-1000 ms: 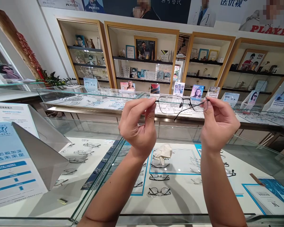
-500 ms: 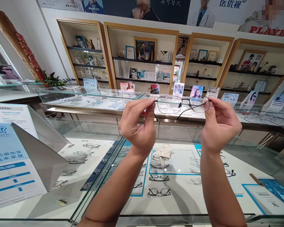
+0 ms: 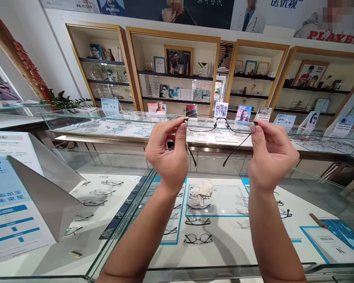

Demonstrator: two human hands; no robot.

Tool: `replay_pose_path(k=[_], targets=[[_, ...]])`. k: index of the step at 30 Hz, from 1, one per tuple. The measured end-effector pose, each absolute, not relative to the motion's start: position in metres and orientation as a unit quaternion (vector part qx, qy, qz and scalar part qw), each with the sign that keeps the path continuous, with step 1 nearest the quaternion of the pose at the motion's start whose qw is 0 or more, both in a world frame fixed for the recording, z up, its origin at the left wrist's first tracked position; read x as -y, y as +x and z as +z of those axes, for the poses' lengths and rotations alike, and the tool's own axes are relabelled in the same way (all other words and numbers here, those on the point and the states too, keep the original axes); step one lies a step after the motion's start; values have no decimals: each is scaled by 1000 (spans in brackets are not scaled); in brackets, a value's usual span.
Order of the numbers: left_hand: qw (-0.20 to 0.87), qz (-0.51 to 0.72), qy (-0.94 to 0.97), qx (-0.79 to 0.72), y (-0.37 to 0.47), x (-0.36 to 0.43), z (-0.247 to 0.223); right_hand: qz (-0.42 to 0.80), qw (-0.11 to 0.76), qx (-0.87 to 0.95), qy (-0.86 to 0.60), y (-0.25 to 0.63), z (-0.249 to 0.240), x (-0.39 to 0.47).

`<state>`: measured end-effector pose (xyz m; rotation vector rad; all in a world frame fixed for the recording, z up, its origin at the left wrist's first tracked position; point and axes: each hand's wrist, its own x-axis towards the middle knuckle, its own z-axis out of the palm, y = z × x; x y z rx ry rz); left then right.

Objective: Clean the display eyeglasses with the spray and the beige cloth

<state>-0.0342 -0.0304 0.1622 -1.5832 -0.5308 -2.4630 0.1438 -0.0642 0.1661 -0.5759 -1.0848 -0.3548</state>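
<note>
left hand (image 3: 167, 153) and right hand (image 3: 271, 154): glasses (image 3: 221, 119) pinched by both outer corners, presumably so rims (image 3: 201, 131) are left unobstructed.

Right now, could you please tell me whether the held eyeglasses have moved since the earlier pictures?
Yes, the held eyeglasses have moved: their temple tips have dropped, now hanging clearly below the front edge of the far counter.
</note>
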Motion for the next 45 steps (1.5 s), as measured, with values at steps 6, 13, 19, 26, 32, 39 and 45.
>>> replay_pose_path(k=[6,13,19,26,32,39,45], targets=[[149,-811,-544,155,-36,44,163,-77,817,509,-260,153,163,51],[157,-815,-536,153,-36,44,164,-57,819,509,-258,151,164,53],[118,-819,-533,178,-34,40,164,-78,827,492,-261,148,166,61],[-27,-756,-603,253,-34,25,161,10,829,478,-290,159,163,49],[22,-692,-667,274,-32,30,155,99,839,438,-306,179,154,42],[126,-623,-725,264,-41,5,98,237,787,448,-352,196,88,28],[132,-599,-720,324,-64,-19,31,338,728,463,-376,176,43,20]])
